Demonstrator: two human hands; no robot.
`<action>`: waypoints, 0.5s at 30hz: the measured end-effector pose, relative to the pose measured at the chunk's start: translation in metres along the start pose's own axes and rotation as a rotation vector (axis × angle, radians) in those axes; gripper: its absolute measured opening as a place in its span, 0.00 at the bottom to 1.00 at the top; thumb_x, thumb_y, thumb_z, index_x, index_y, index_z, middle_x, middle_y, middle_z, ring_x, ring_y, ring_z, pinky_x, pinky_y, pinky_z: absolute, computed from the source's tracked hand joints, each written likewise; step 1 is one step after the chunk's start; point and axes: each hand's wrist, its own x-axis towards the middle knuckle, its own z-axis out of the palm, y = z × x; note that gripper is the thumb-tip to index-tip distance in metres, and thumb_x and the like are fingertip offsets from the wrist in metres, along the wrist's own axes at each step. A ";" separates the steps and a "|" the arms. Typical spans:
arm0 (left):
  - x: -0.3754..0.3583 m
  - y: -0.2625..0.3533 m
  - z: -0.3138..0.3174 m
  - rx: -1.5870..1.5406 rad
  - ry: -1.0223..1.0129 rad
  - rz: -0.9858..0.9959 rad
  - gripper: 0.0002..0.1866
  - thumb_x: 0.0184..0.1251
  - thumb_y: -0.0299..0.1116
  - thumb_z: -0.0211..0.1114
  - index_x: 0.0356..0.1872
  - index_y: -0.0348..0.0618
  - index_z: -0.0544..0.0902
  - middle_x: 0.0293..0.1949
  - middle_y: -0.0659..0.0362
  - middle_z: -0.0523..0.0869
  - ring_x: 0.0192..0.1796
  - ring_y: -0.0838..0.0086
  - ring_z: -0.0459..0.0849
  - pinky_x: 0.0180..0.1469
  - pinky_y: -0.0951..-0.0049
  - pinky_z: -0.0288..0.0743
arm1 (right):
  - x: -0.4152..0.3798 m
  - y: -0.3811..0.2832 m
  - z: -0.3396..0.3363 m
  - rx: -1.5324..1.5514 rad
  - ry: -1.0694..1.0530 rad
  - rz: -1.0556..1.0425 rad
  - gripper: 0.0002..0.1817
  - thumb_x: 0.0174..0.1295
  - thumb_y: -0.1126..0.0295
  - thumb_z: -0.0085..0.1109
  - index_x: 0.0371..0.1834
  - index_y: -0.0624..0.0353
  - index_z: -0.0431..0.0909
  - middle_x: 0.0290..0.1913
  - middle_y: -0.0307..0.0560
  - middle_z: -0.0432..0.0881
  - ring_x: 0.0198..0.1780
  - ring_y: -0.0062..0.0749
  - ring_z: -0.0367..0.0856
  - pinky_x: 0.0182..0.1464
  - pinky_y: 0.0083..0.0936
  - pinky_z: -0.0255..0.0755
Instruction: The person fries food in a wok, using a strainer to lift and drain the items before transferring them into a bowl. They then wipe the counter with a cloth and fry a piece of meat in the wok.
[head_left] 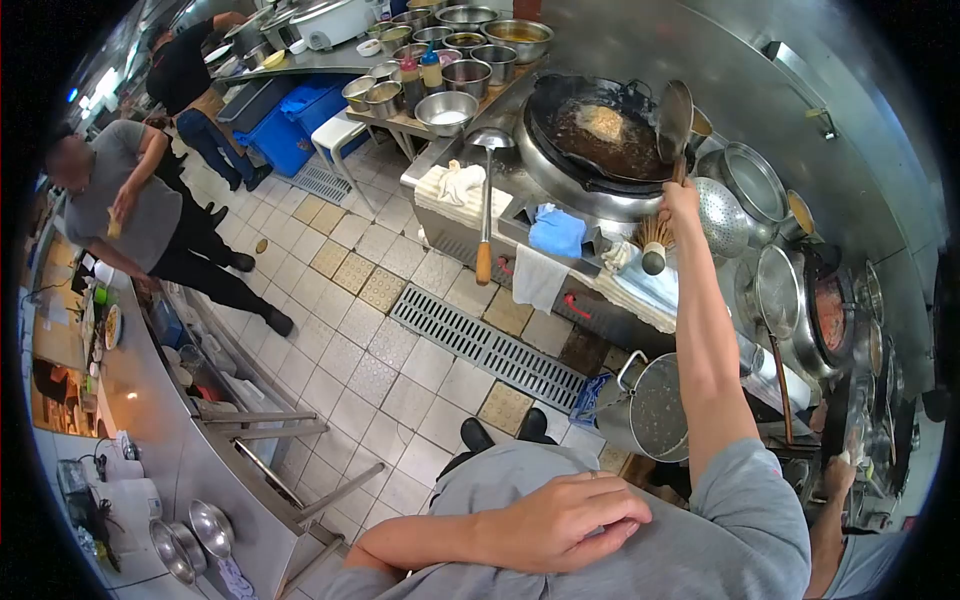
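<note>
My right hand (680, 202) is closed around the handle of a round skimmer (676, 112), whose head is raised at the right rim of a wok (560, 165). Dark oil fills the wok, and a pale golden piece of food (603, 123) floats in it with foam around it. My left hand (575, 520) rests against the front of my grey shirt, fingers curled in, with nothing visible in them. Just below my right hand lies a bamboo wok brush (654, 250). Left of the wok, a ladle (489, 165) with a wooden handle lies across the stove edge.
A perforated strainer (718, 215) and a mesh strainer (777, 290) stand on the right. A metal pot (655, 405) sits below my right arm. Metal bowls (447, 112) crowd the back counter. Two people stand at left; another's arm (832, 500) shows at lower right. A drain grate (490, 345) crosses the floor.
</note>
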 end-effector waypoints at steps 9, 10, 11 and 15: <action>0.003 0.002 -0.011 -0.041 -0.092 0.000 0.09 0.60 0.19 0.65 0.41 0.37 0.80 0.27 0.58 0.78 0.28 0.67 0.77 0.31 0.68 0.70 | 0.000 -0.057 0.016 0.671 -0.218 0.432 0.09 0.67 0.75 0.47 0.28 0.57 0.61 0.22 0.38 0.61 0.16 0.18 0.57 0.12 0.15 0.44; 0.002 0.003 -0.013 -0.047 -0.108 -0.011 0.09 0.60 0.19 0.65 0.41 0.37 0.80 0.27 0.58 0.79 0.29 0.67 0.77 0.32 0.68 0.70 | 0.004 -0.061 0.011 0.690 -0.275 0.410 0.09 0.67 0.74 0.47 0.29 0.57 0.61 0.22 0.39 0.61 0.16 0.18 0.56 0.12 0.14 0.44; 0.000 0.004 -0.015 -0.055 -0.124 -0.023 0.09 0.60 0.19 0.65 0.41 0.37 0.80 0.27 0.58 0.79 0.29 0.66 0.78 0.32 0.68 0.70 | 0.004 -0.063 0.006 0.737 -0.289 0.409 0.09 0.67 0.75 0.47 0.28 0.57 0.61 0.22 0.39 0.62 0.16 0.18 0.58 0.12 0.14 0.45; -0.007 0.005 -0.025 -0.091 -0.221 -0.093 0.07 0.64 0.24 0.62 0.41 0.38 0.77 0.35 0.54 0.80 0.36 0.60 0.80 0.39 0.64 0.73 | -0.013 -0.040 0.005 0.472 -0.159 0.282 0.07 0.66 0.75 0.49 0.31 0.56 0.63 0.22 0.38 0.64 0.16 0.16 0.58 0.12 0.14 0.44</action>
